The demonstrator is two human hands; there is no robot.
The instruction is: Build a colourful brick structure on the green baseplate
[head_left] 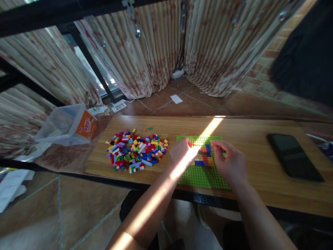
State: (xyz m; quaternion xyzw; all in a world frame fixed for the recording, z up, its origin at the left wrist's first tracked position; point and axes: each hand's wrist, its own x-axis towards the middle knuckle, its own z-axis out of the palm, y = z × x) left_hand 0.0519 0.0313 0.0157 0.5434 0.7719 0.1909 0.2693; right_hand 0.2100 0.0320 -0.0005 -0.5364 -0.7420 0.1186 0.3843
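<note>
To seat bricks well here, it likely helps to line each one up squarely with the studs, press straight down, and brace the green baseplate [191,178] against sliding; the glaring sunlight strip [208,129] could make studs hard to judge. The left hand [180,151] has its fingers bent in at the near-left edge of the built bricks [203,162], tips too hidden to tell their opening or grip. The right hand [231,162] curls thumb and forefinger close together just right of those bricks; whether anything is pinched there, I cannot tell. The loose brick pile [137,150] lies left of the left fingers.
</note>
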